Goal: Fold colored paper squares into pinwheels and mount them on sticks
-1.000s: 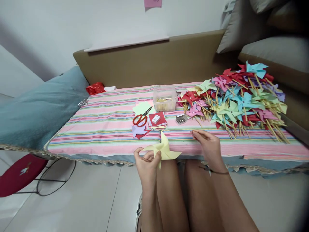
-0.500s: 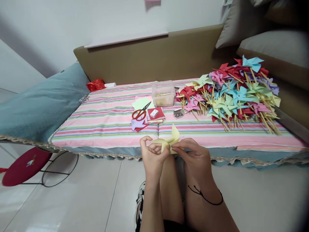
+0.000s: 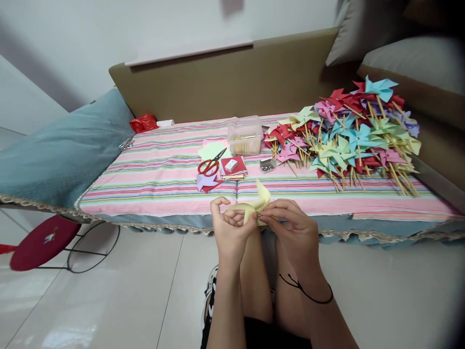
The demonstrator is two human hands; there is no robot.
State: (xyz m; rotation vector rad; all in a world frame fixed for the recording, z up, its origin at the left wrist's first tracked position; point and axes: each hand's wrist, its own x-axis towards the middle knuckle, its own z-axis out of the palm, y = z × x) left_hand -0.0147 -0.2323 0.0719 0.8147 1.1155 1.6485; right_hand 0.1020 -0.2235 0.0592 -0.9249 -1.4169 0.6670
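L hand (image 3: 232,230) pinches yellow pinwheel (image 3: 263,195) over cloth's (image 3: 156,184) near edge, prob. to keep folds in, w/ R hand (image 3: 292,224) at its centre, grip can't tell, small box (image 3: 268,166) farther, prob. for quick reach.

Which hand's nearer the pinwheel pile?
Right. The right hand is in front of the left part of the pinwheel pile; the left hand is farther off, left of the pile.

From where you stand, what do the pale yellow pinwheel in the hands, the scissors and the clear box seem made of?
Pale yellow pinwheel: probably matte paper, thin and curled.
Scissors: dark blades, likely metal; smooth red handles, perhaps plastic.
Clear box: translucent, probably plastic, as sticks show through its wall.
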